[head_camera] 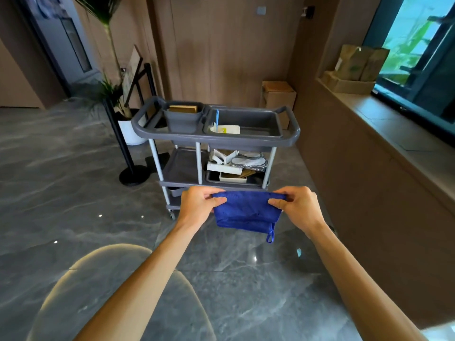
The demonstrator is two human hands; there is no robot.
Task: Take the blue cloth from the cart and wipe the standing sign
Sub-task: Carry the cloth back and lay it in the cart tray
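Note:
A blue cloth (246,212) hangs folded between my two hands, with a small loop dangling at its lower right corner. My left hand (199,204) pinches its top left corner and my right hand (298,205) pinches its top right corner. Just beyond the cloth stands the grey three-tier cart (288,136). A standing sign (134,70) on a black frame leans behind the cart's left end, seen edge-on and partly hidden by a plant.
A black stanchion post (120,141) with a round base stands left of the cart. A potted plant in a white pot (129,131) sits behind it. Cardboard box (278,94) at the wall, a long ledge (394,134) on the right. Glossy grey floor tiles below.

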